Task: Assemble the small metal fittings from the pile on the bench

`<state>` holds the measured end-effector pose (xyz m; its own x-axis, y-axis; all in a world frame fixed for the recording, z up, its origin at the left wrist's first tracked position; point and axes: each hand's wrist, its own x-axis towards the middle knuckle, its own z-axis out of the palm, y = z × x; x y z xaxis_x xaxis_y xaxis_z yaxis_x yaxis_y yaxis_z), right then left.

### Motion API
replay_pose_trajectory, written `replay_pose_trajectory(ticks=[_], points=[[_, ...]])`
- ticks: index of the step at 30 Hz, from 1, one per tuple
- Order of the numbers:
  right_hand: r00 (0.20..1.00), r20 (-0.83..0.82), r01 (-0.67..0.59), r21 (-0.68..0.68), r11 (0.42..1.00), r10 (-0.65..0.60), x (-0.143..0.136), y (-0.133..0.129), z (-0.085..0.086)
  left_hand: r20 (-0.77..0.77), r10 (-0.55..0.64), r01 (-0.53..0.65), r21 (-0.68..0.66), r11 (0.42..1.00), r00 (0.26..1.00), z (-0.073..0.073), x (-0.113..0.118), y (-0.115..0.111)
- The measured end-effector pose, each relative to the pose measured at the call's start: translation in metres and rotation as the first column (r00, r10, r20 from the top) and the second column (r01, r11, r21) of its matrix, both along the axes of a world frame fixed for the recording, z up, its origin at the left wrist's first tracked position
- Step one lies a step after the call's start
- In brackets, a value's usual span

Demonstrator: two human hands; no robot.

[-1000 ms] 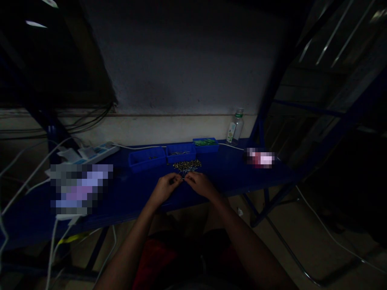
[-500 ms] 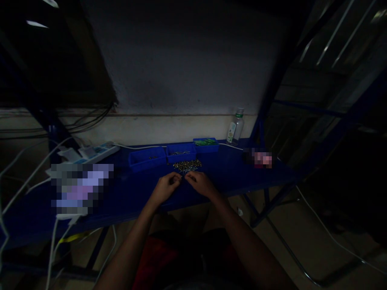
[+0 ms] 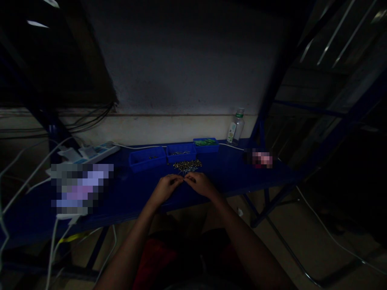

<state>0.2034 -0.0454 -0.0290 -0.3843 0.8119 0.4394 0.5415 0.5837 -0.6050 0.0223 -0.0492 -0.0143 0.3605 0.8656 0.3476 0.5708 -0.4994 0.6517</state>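
My left hand (image 3: 167,186) and my right hand (image 3: 198,182) meet fingertip to fingertip just above the front part of the blue table (image 3: 229,173). Both are closed in a pinch; whatever small piece sits between the fingers is too dark and tiny to name. Right behind the fingertips lies a pile of small brass-coloured and silvery metal parts (image 3: 188,164), some long and thin like screws. Behind the pile stands a blue bin (image 3: 181,158) with thin silvery pieces in it. To its left, another blue bin (image 3: 147,162) holds a few small dark parts.
A third blue bin (image 3: 206,148) with green items stands at the back, near a clear bottle (image 3: 236,128). A white power strip (image 3: 101,152) with plugs and cables lies at the left. Blurred-out objects rest at both sides. The wall (image 3: 187,125) rises behind the table.
My hands have come together: the fingertips were slightly apart and now touch or nearly touch, a little closer to me. The bins and pile have stayed put.
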Motion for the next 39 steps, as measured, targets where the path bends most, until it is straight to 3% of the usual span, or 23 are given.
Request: replay_pose_trajectory(ticks=[10, 39], points=[[0.996, -0.011, 0.084, 0.005, 0.996, -0.084, 0.0005, 0.0057, -0.0033, -0.014, 0.036, -0.037, -0.029, 0.999, 0.999, 0.0023, 0.0009, -0.0019], [0.995, 0.095, 0.032, 0.02, 0.999, -0.034, 0.0004, 0.0032, -0.0034, 0.04, 0.015, -0.013, -0.033, 0.999, 0.999, 0.0035, 0.0014, -0.0034]])
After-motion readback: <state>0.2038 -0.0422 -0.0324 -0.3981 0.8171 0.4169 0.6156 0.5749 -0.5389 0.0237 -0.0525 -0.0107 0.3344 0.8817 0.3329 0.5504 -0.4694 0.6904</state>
